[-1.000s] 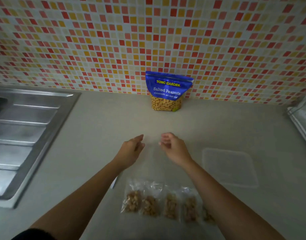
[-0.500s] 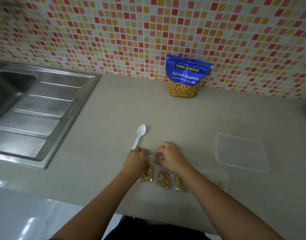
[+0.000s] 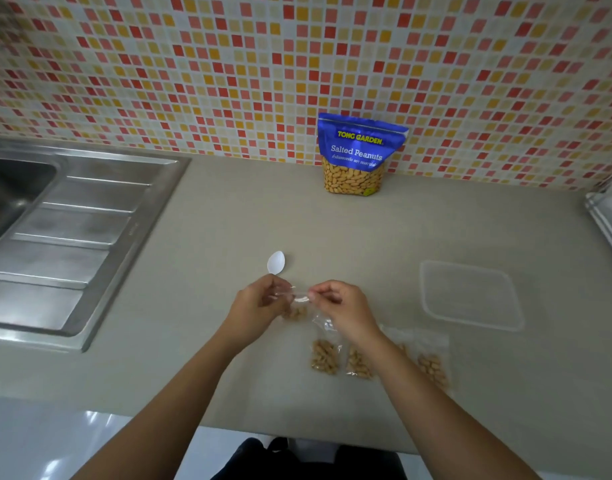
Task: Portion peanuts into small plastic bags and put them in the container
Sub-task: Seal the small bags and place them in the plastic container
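Observation:
My left hand (image 3: 259,304) and my right hand (image 3: 342,308) both pinch the top edge of one small clear bag of peanuts (image 3: 297,310), held just above the counter. Several more filled small bags (image 3: 325,356) lie in a row on the counter below my right wrist, partly hidden by my forearm. The blue Salted Peanuts pouch (image 3: 358,155) stands upright against the tiled wall. A clear plastic container (image 3: 470,294) sits to the right of my hands. A white plastic spoon (image 3: 276,262) lies just beyond my left hand, its handle hidden.
A steel sink with a ribbed drainboard (image 3: 65,233) fills the left side of the beige counter (image 3: 211,220). A white rack edge (image 3: 609,216) shows at the far right. The counter's front edge runs below the bags.
The leftmost bag has come up off the row, held by its top edge between both hands. The view has shifted slightly.

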`<action>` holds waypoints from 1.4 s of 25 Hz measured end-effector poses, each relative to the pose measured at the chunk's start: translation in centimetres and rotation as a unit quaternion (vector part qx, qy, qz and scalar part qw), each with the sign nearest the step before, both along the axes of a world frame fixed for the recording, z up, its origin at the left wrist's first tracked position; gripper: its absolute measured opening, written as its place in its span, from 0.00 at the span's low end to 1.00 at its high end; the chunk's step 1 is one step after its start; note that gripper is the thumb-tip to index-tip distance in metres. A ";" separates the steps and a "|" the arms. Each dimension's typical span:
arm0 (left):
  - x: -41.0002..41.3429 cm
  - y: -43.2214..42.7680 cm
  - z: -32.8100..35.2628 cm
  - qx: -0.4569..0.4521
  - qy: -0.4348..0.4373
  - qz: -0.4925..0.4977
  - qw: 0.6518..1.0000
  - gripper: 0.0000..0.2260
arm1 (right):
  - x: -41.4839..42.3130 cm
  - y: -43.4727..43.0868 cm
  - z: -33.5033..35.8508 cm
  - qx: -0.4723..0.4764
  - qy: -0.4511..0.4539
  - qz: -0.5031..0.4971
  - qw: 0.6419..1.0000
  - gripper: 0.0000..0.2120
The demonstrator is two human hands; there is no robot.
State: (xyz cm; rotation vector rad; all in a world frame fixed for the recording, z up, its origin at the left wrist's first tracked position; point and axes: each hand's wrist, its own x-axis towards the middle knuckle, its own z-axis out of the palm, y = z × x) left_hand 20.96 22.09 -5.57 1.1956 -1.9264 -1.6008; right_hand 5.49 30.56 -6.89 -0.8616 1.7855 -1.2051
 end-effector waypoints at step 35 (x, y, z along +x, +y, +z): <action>-1.5 -1.0 0.5 0.110 0.119 0.008 0.987 0.09 | 0.0 0.0 3.5 -0.040 -0.045 -0.080 0.995 0.04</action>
